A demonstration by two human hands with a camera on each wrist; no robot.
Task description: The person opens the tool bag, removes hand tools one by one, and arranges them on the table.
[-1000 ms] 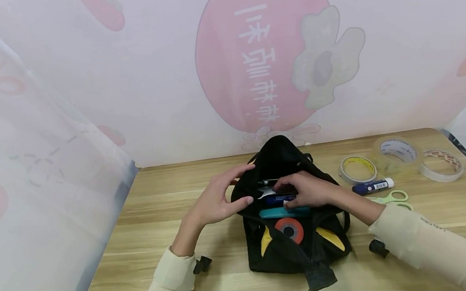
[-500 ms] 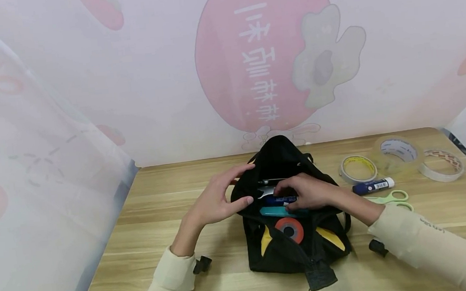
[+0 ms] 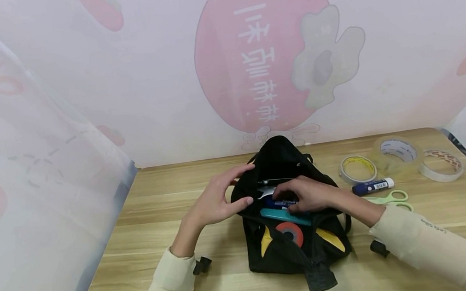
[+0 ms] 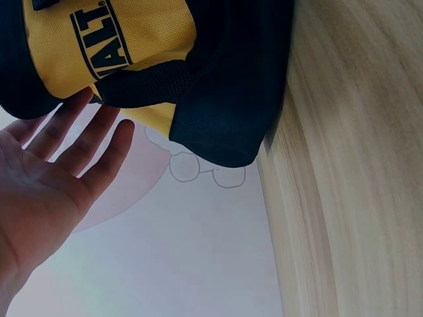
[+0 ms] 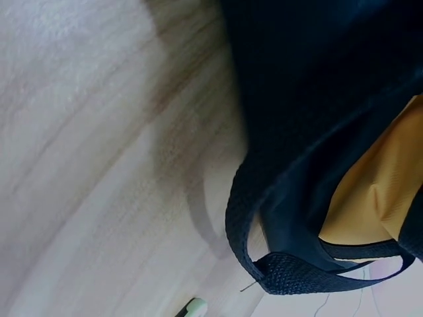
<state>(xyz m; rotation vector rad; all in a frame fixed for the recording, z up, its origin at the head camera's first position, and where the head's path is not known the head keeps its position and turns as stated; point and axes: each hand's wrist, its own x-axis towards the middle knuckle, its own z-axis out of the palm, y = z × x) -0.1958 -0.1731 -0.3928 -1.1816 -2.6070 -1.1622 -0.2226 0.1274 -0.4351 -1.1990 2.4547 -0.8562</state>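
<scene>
A black bag (image 3: 268, 258) with yellow panels stands on the table, its mouth gaping. My left hand (image 3: 218, 197) rests at the bag's left rim, thumb over the edge, fingers extended along the outside. In the left wrist view, that hand (image 4: 56, 165) lies under a yellow side with black lettering. My right hand (image 3: 308, 193) reaches into the bag with fingers and thumb curled about a blue glue stick (image 3: 278, 203); the fingertips are partly hidden. Beside it lie a teal tool (image 3: 282, 215) and a silver metal piece (image 3: 266, 191). A red disc (image 3: 291, 233) sits at the front.
To the bag's right are a yellow-cored tape roll (image 3: 357, 169), a clear tape roll (image 3: 397, 152) and a white tape roll (image 3: 440, 166). Nearer lie another glue stick (image 3: 373, 186) and light green scissors (image 3: 393, 198). A printed cloth (image 3: 160, 78) hangs behind the table (image 3: 152, 226).
Inside the bag, the glue stick has shifted slightly and turned, and the teal tool's right end has swung down. My right hand has moved only a little; my left stays put.
</scene>
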